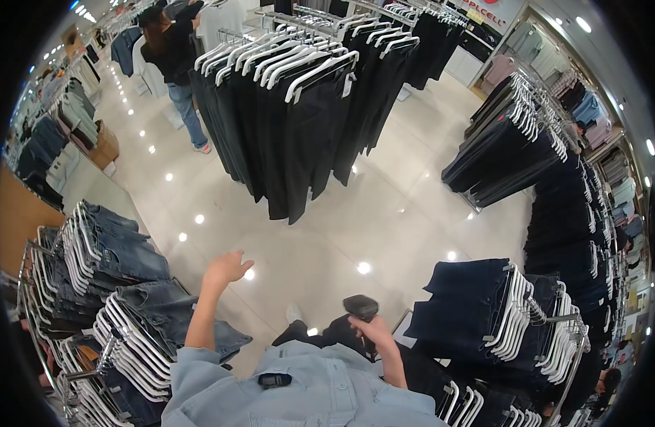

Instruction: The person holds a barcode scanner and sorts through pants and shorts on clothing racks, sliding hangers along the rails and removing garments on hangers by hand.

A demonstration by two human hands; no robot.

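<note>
My left hand [229, 267] is held out over the floor with its fingers partly stretched and nothing in it. Nearest to it are the grey-blue denim garments [153, 302] hanging at the lower left. In front of my body, my right hand [373, 330] is closed around the grip of a black handheld scanner [361, 307]. Its wide, rounded head points forward, while my fingers hide part of the handle. Dark navy trousers [459, 292] on white hangers [511, 313] hang to the right of that hand, apart from it.
A rack of black trousers [292, 135] stands ahead, with shiny tiled floor [320, 242] between it and me. A person in dark clothes [174, 57] is at the far left of it. More dark trousers [498, 153] hang on the right. Metal rails [573, 317] flank me.
</note>
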